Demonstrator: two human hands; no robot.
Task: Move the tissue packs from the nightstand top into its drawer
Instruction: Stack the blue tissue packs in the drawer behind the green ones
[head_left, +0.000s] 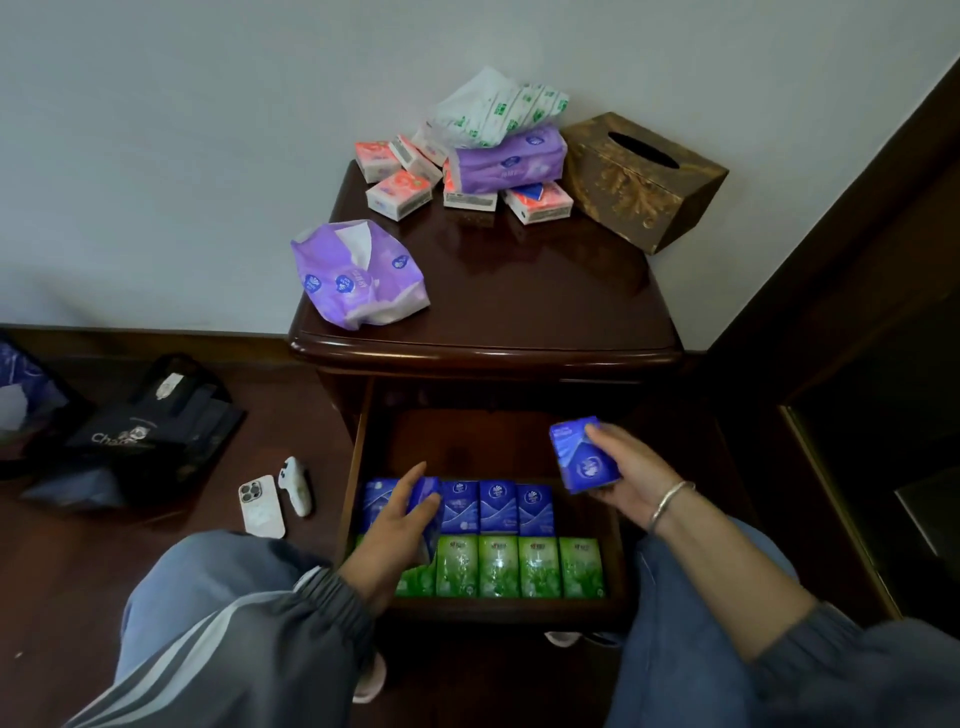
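The dark wooden nightstand (519, 291) has its drawer (358, 441) pulled open below. Inside the drawer stand a row of blue tissue packs (498, 506) and, in front, a row of green tissue packs (519, 566). My left hand (400, 525) is in the drawer, fingers closed around a blue pack at the left end of the row. My right hand (628, 473) holds another blue tissue pack (582, 460) above the drawer's right side. On the top lie several small red-and-white packs (400, 195), two purple soft packs (358, 275) (509, 161) and a white-green pack (493, 109).
A brown ornate tissue box (644, 182) stands at the nightstand's back right. On the floor to the left lie a white phone (261, 506), a small white device (296, 486) and dark bags (156, 431). A dark bed frame (857, 364) borders the right side.
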